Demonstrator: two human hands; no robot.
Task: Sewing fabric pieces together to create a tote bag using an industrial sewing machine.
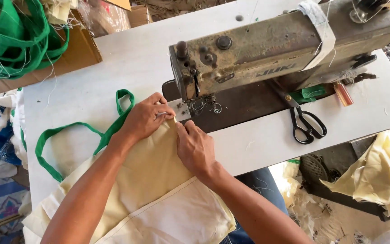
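Cream cloth bag (154,180): woven fabric, matte, soft and creased, with a stitched seam line running across its lower part. It lay flat on the white table (113,68), its top edge pushed up to the needle area of the sewing machine (276,49). Green fabric handle strap (75,140): a flat narrow band, looped, sewn to the bag and trailing to the left over the table.

Left hand (143,119): rested on the bag's top edge, fingers curled and pinched shut on the cloth just beside the presser foot. Right hand (195,147): lay palm down on the same edge, touching the left hand's fingertips, thumb and fingers closed on the fabric fold. Both forearms crossed the bag from below.

Sewing machine: industrial type, worn beige metal casing, scuffed and stained, boxy arm with dark knobs at the head; a strip of pale cloth tied round its arm. Dark bed plate beneath.

Scissors (305,124): black, metal, lying closed on the table to the right of the bed plate, well apart from the hands.

Pile of green straps (14,36): tangled, on a cardboard box (80,49) at the table's upper left.

Yellow cloth heap (380,174): crumpled, pale, off the table at lower right.
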